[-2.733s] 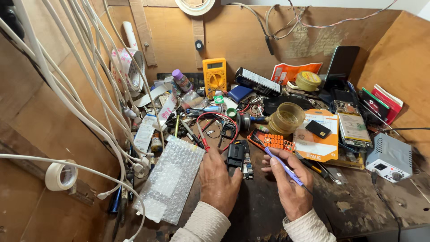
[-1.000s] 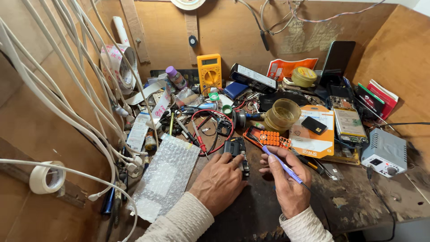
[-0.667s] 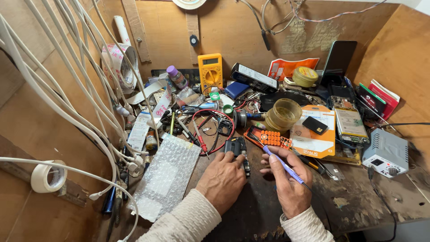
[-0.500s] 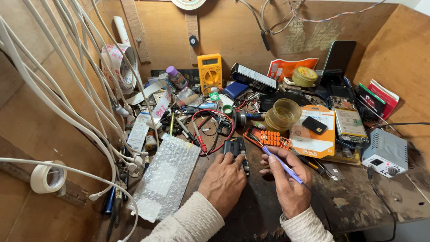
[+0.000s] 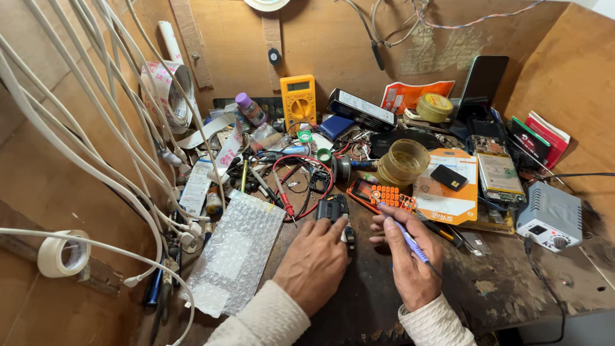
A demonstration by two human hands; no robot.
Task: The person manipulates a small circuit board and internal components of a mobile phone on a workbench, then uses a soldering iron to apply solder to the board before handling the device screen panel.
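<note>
Nearest: left hand (image 5: 315, 263) flat, fingers loose, touching a small black phone part (image 5: 334, 209) on the dark bench (image 5: 500, 288). Right hand (image 5: 410, 256) clamped on a blue-tipped tool (image 5: 405, 236) (tip near an orange keypad phone (image 5: 383, 195)). Farther back, a yellow multimeter (image 5: 298, 101).

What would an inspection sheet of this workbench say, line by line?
Surface: dark, worn bench, wooden walls around.
Job's things: small black device under left hand fingertips; blue tool in right hand.
Clutter: bubble wrap, yellow multimeter, orange keypad, tape roll, purple-capped bottle, grey station.
Grippers: left hand open and flat; right hand closed on the tool.
Cables: white cables hanging at left; red lead looped on the bench.
Surroundings: white tape roll at left.
</note>
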